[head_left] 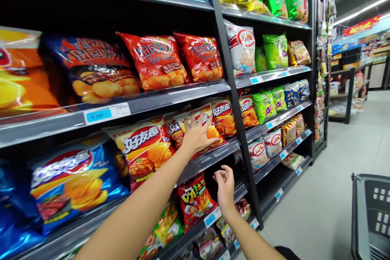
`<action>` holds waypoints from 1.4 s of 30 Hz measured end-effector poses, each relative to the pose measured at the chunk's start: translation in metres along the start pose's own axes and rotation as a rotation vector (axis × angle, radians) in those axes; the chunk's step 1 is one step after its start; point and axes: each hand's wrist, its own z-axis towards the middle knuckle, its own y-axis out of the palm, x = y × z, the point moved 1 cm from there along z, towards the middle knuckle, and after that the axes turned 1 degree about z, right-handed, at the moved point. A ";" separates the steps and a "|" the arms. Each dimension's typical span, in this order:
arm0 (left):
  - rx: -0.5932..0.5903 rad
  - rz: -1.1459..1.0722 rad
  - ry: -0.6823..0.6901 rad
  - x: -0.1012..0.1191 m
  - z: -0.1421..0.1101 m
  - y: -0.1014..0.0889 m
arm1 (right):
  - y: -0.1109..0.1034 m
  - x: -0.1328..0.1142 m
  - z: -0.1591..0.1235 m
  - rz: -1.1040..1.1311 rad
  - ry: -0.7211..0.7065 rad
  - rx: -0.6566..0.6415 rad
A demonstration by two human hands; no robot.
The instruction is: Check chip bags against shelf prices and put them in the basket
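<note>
My left hand [198, 135] lies with fingers spread on the front of a red and cream bag of potato chips [216, 135], in the middle shelf row. It touches the bag without gripping round it. Beside it on the left stands a similar chip bag [148, 148], and another chip bag [224, 115] leans to the right. Lower down, my right hand [225, 185] hovers in front of the shelf edge, fingers loosely curled and apart, holding nothing. Nearest to it is a red snack bag [196, 201] on the shelf below.
Red chip bags [157, 63] fill part of the shelf above. A blue chip bag [79, 178] stands at the left. Black uprights [233, 89] divide the shelving. At the lower right, a grey shopping basket [373, 183] stands near the aisle floor [332, 162].
</note>
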 end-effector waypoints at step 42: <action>0.076 0.042 -0.049 0.003 0.002 0.014 | 0.006 -0.004 -0.023 -0.052 0.205 -0.226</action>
